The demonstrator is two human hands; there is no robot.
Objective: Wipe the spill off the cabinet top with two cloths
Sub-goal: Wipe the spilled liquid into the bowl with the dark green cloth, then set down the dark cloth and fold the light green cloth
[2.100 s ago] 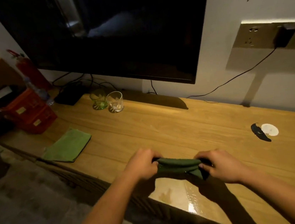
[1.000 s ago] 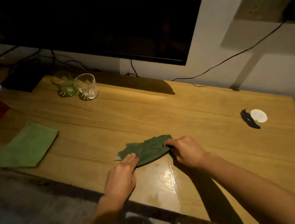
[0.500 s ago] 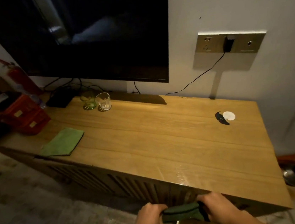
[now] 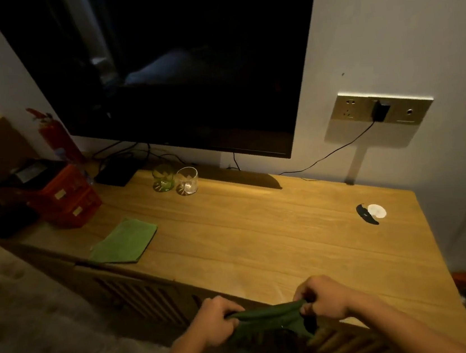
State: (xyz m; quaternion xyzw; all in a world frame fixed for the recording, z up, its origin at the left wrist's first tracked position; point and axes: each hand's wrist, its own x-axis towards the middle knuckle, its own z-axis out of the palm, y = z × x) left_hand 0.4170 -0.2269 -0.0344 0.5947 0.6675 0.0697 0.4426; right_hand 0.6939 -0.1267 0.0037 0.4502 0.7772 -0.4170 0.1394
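Together, two hands [image 4: 217, 322] [image 4: 324, 300] gripping dark cloth [image 4: 268, 317], one green cloth [image 4: 124, 243], two glasses [image 4: 163, 177] [image 4: 187, 180]

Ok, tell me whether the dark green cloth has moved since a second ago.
Yes. The dark green cloth left the cabinet top, toward the person past its front edge, gripped between left hand and right hand.

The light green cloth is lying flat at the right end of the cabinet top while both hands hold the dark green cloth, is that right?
Not quite. The head view shows the light green cloth lying flat toward the left end of the cabinet top. The rest holds: the left hand and right hand both hold the dark green cloth.
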